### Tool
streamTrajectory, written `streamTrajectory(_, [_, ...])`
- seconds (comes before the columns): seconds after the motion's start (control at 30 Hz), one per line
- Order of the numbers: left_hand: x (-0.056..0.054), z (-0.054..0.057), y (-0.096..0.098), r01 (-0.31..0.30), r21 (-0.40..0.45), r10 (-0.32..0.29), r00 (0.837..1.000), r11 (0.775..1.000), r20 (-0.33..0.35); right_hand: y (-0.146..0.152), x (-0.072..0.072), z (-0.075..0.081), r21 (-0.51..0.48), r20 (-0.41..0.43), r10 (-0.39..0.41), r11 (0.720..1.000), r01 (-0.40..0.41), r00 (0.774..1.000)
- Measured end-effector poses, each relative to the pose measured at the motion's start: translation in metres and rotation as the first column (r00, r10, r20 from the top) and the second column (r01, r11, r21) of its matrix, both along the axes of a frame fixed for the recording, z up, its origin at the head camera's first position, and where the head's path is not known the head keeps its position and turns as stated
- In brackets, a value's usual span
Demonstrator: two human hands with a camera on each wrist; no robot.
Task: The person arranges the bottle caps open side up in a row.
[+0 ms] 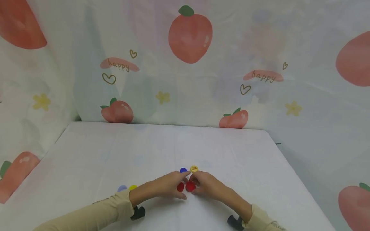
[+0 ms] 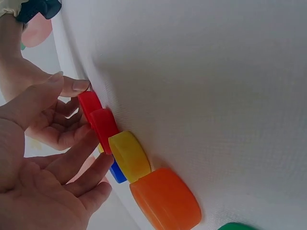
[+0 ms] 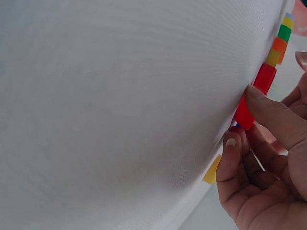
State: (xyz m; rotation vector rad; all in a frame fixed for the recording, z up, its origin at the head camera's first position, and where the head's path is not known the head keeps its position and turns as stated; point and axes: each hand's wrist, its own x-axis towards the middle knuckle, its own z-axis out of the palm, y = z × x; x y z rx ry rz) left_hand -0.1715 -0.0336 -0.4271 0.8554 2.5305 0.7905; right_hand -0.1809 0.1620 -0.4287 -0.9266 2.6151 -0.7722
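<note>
Near the middle of the table, my right hand [image 1: 209,185] pinches a red round plastic disc [image 1: 190,186] between thumb and curled fingers. A second red disc [image 2: 104,128] sits against it, partly hidden in the head view by my left hand [image 1: 167,185]. The left hand's fingers are loosely extended beside this second disc and a yellow disc [image 2: 129,156]; its thumb stands apart from them. Behind the hands lie a blue disc [image 1: 183,170] and a yellow disc with print on top [image 1: 194,168], close to the fingertips.
An orange disc [image 2: 165,199] and a green disc [image 2: 237,226] continue the row leftward. A light purple disc [image 1: 122,188] and a bright yellow disc [image 1: 133,187] show past the left forearm. Under everything is a white-covered table [image 1: 115,150], with a fruit-print backdrop [image 1: 202,96] behind.
</note>
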Motion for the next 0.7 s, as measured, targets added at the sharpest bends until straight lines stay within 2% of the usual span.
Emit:
streamTrajectory(0.27, [0.001, -0.002, -0.001, -0.001, 0.002, 0.001, 1.0, 1.0, -0.001, 0.0, -0.001, -0.001, 0.034, -0.019, -0.013, 0.999, 0.013, 1.0])
streamTrajectory(0.43, [-0.002, 0.0, -0.003, -0.001, 0.015, 0.002, 0.999, 1.0, -0.044, 0.001, -0.002, 0.002, 0.045, 0.01, -0.013, 0.999, 0.013, 1.0])
streamTrajectory(0.6, [-0.016, 0.011, -0.008, -0.079, 0.047, 0.084, 0.989, 0.996, -0.123, 0.005, -0.008, 0.008, 0.057, 0.008, -0.018, 0.998, 0.017, 1.0])
streamTrajectory(0.7, [-0.027, 0.018, -0.012, -0.128, 0.083, 0.14, 0.978, 0.988, -0.155, 0.006, -0.014, 0.013, 0.032, 0.001, -0.02, 0.999, 0.02, 1.0])
